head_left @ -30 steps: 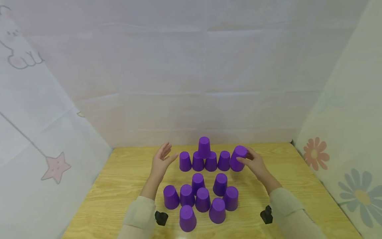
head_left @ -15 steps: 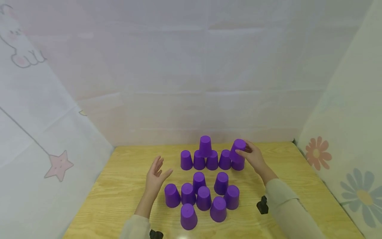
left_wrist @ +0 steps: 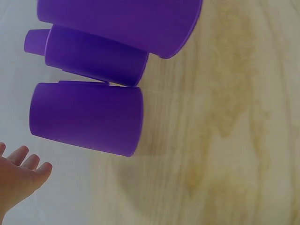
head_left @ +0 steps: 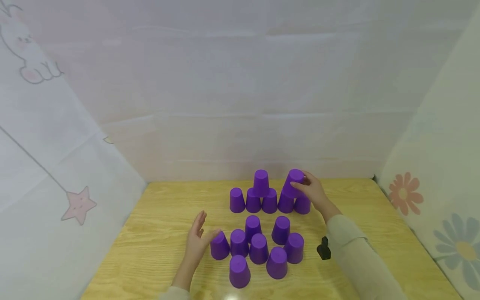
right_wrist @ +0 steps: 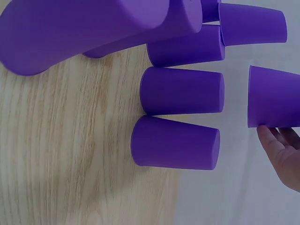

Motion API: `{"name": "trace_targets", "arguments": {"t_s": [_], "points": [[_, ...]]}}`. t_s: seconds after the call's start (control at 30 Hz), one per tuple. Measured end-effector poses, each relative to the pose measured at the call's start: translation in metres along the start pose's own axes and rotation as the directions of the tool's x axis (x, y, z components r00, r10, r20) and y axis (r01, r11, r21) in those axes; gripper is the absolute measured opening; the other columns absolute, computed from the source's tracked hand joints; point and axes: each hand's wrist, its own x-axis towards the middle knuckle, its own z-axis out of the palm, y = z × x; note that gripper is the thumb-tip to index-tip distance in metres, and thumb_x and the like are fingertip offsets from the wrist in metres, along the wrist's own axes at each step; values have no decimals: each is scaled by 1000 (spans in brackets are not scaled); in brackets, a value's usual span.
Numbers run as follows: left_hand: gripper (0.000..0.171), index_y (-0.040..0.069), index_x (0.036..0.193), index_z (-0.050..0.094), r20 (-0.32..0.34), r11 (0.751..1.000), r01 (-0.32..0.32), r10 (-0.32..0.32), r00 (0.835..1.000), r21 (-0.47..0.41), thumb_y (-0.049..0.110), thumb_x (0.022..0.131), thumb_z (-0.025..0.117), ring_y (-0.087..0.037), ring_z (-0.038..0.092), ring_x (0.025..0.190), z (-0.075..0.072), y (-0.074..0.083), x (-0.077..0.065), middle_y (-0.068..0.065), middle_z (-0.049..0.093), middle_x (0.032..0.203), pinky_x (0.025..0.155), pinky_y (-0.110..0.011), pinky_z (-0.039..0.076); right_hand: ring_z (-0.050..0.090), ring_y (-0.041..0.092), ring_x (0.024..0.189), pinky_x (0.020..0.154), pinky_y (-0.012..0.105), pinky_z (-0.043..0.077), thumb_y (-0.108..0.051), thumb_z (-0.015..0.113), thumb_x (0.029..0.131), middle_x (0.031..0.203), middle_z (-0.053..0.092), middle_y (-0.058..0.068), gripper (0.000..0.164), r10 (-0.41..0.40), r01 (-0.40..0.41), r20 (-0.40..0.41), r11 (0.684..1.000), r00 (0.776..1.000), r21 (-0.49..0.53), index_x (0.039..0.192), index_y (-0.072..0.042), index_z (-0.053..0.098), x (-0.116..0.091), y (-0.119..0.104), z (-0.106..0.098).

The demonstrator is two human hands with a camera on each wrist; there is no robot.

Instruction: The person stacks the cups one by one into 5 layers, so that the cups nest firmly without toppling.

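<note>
Right hand (head_left: 314,191) has a cup (head_left: 293,181) pinched just above the back row's (head_left: 269,202) right-end pair (head_left: 302,205); I'd lower it dead level, rim bridging both. Left hand (head_left: 196,240) (fingers loosely spread, holding nothing) hovers by the front cups (head_left: 219,247).

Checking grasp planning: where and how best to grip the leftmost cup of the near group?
Probably the upper side wall, left hand coming from the left: the leftmost cup stands narrow end up, and its neighbour crowds its right, tightest at the base.
</note>
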Motion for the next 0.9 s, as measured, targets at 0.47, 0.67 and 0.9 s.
{"name": "trace_targets", "arguments": {"t_s": [0.47,0.67,0.9], "points": [[86,15,138,18,-33,992,-109,112,993,70,14,70,71,-38,29,117,5,-17,-16,-25,33,129,86,-62,20,44,35,106,89,43,36,-16,65,78,117,46,22,56,24,-24,15,999,1000,-37,126,-3,40,17,6,20],[84,10,137,22,-13,995,-87,87,996,44,15,70,71,-41,29,116,7,-20,-20,-27,31,128,89,-59,23,43,34,107,90,43,35,-16,64,79,117,46,22,55,40,-39,23,998,999,-58,126,-3,39,20,8,23],[82,7,136,24,0,998,49,-49,999,28,12,70,72,-35,27,120,10,-25,-23,-21,31,132,95,-52,22,37,36,112,92,46,31,-16,63,79,122,42,22,56,62,-59,46,996,997,-66,127,-3,38,23,9,26]]}}
